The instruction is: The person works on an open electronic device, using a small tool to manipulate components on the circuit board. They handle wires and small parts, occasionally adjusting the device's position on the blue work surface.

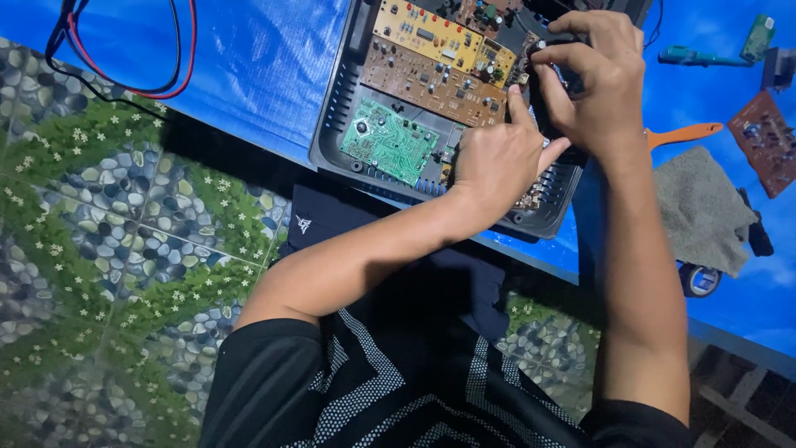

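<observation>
An opened dark grey electronics case (336,108) lies on a blue sheet, holding a green circuit board (388,139), a brown board (427,83) and a yellow board (423,33). My left hand (497,162) rests on the case's near right part, fingers curled, thumb pointing up. My right hand (593,79) sits just above it, fingers pinched on a small dark part at the case's right side. What lies under both hands is hidden.
Red and black cables (178,58) loop at the far left on the blue sheet (265,58). To the right lie a grey cloth (701,207), an orange-handled tool (684,133), a brown circuit board (767,141), a teal tool (696,56) and a tape roll (699,280). A pebble-patterned floor (108,232) fills the left.
</observation>
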